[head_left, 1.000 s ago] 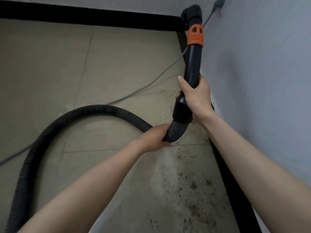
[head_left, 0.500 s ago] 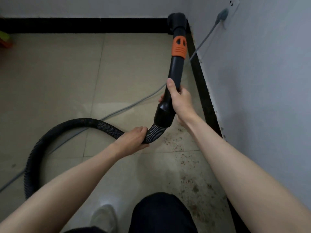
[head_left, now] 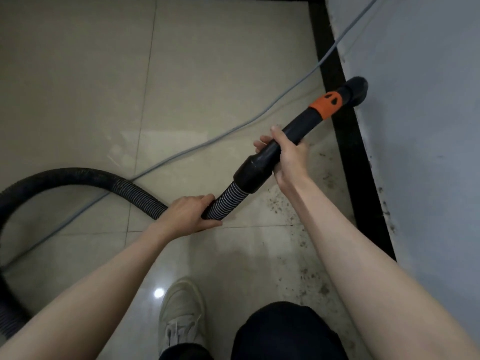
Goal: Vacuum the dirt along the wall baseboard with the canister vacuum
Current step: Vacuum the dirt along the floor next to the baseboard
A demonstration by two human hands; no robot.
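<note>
Gripping wand (head_left: 296, 133) with right hand (head_left: 288, 154), left hand (head_left: 187, 214) holding hose (head_left: 226, 198); wand axis points upper right, nozzle (head_left: 357, 90) at baseboard (head_left: 348, 152), dirt (head_left: 309, 276) lower right, nearer right arm.

The corrugated hose (head_left: 78, 178) leaves the view at the left edge, so the canister itself lies outside the picture. The grey power cord (head_left: 207, 144) is cut off at the top edge, and the nozzle (head_left: 357, 90) mouth faces the wall (head_left: 428, 126), its opening hidden. The shoe (head_left: 181, 315) and dark trouser knee (head_left: 285, 333) are cropped by the bottom edge.
</note>
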